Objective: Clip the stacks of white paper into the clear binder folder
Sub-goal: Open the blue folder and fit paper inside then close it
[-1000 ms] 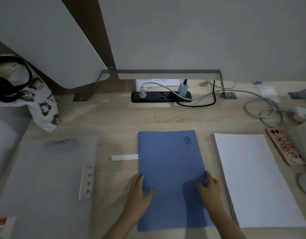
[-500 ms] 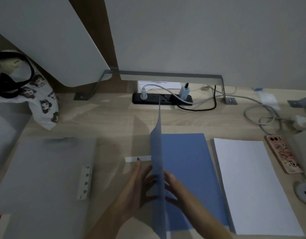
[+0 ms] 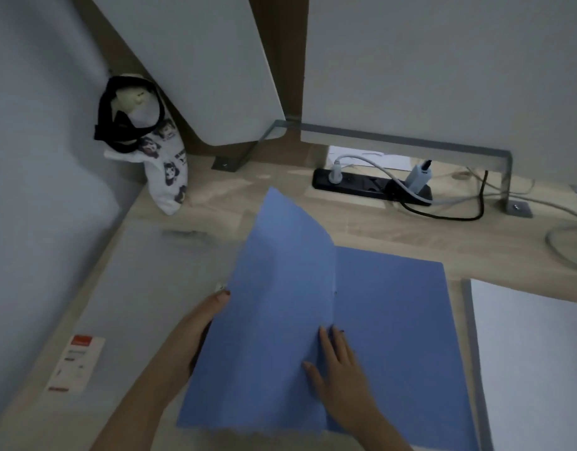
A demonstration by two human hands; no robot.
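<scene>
You have no legible text in view. The red-and-white label (image 3: 76, 363) on the clear folder (image 3: 144, 288) bears print too small to read.

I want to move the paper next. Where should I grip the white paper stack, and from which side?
Grip the white paper stack at its left long edge, coming from the left with the right hand. That edge shows its thickness and lies free beside the blue folder, so fingers may slide under.

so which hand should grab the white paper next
Right, probably. The right hand lies flat on the blue folder, nearer the paper stack; the left hand is holding the cover open.
</scene>
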